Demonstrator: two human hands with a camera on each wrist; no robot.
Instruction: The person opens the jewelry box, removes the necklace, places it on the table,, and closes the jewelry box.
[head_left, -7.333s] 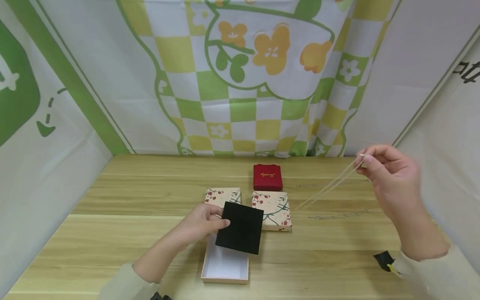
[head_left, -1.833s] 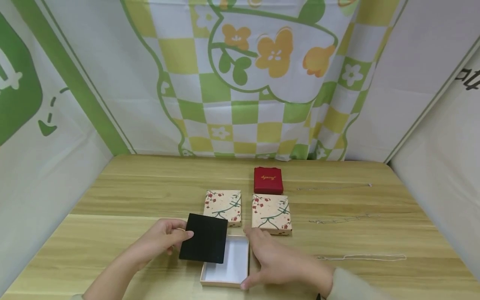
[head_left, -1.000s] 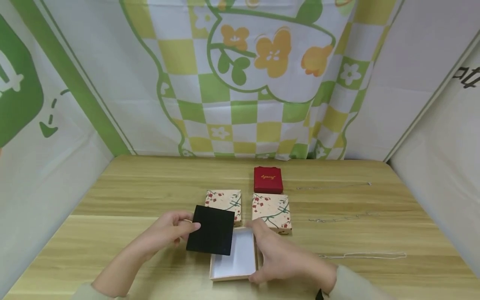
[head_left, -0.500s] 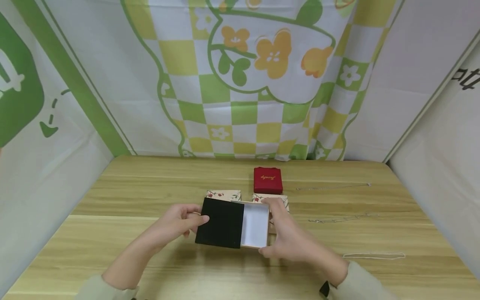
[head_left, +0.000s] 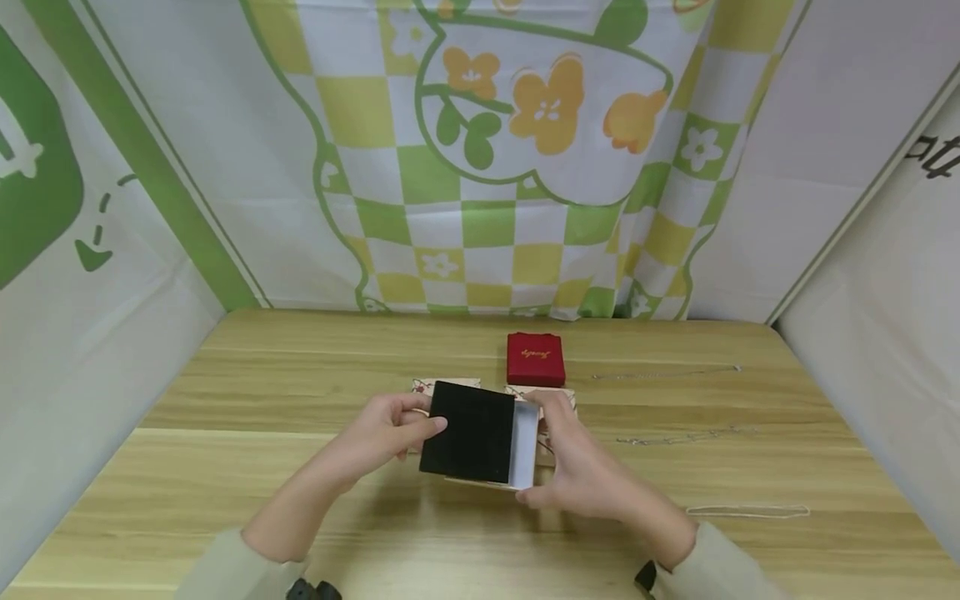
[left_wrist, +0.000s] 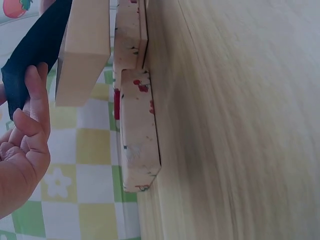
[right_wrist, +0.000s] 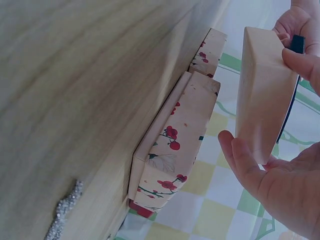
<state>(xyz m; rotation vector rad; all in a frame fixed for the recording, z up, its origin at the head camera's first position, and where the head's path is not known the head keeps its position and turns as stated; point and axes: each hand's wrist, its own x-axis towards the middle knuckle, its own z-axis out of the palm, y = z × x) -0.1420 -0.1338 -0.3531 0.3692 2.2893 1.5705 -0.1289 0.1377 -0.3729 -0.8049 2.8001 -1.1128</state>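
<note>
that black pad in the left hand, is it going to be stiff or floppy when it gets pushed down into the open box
Probably fairly stiff: the black pad keeps a flat square shape though the left hand pinches only one edge. It looks thin and light, like foam. Its matte surface should give some grip. The open box, held off the table by the right hand, looks light too and may shift under pressure.

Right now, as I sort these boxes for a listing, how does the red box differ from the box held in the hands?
The red box is closed and rests on the table; the held box is open, white inside, and lifted clear. The red box is untouched; the held box is gripped by the right hand, while the left hand brings a black pad over it. Both are small and squarish.
</note>
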